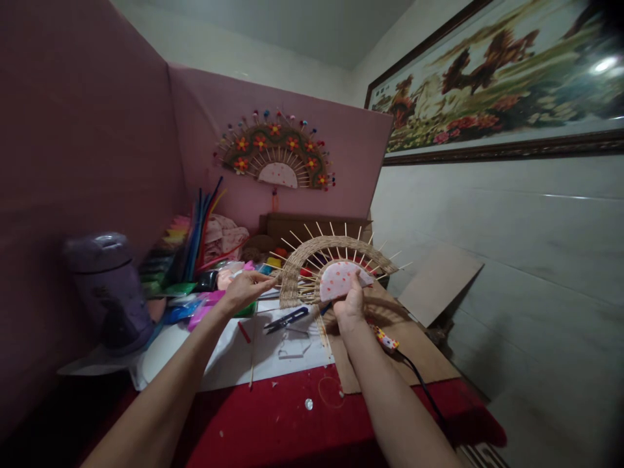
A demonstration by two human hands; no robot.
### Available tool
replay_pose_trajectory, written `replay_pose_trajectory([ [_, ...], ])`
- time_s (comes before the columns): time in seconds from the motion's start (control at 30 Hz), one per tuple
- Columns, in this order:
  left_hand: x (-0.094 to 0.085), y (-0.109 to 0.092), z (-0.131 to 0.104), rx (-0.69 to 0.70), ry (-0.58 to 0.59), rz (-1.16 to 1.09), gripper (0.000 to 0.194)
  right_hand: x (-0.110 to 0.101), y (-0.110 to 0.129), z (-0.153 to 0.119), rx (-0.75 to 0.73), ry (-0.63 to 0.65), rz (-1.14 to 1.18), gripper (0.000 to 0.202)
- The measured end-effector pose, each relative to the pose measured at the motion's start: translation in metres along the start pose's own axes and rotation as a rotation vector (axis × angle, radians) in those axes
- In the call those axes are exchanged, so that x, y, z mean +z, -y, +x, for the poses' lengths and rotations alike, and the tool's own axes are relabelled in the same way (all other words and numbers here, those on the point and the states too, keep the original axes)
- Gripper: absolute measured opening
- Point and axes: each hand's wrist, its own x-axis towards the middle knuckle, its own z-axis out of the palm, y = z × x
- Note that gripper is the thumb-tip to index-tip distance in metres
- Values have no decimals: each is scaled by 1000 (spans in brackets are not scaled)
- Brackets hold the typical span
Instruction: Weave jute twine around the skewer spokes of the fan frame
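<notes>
A half-round fan (293, 263) of woven straw band on thin wooden sticks, with a white, pink-dotted half circle (336, 281) at its base, is held above the table. My right hand (351, 304) is closed on the half circle, thumb on the front face. My left hand (247, 286) has its fingers pinched together at the left edge of the woven band, by the stick ends; any small thing between the fingertips cannot be made out. Below the fan, dark blue snips (287, 320) and a loose stick (252, 357) lie on white paper (227, 361).
A decorated fan (275, 140) hangs on the pink panel (341, 149). Left are a purple bottle (110, 292), coloured packets (205, 309) and blue stems (195, 224). Right, a floral-handled tool (385, 338) with a black cord (422, 377) lies on cardboard (414, 364). Red cloth (273, 416) covers the front.
</notes>
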Motion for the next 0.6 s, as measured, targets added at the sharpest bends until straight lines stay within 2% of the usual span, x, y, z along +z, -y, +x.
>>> replay_pose_trajectory([
  [0.13, -2, -5, -4, 42, -154, 350, 41, -1, 1, 2, 0, -7, 6, 23],
  [0.23, -3, -10, -6, 74, -221, 500, 33, -3, 0, 6, -28, -6, 2, 25],
  [0.4, -2, -14, -7, 167, -230, 616, 25, -8, -3, 12, -69, -1, 3, 27],
  [0.6, 3, -12, -8, 238, -239, 619, 25, -10, -5, 17, -61, 0, -6, 28],
])
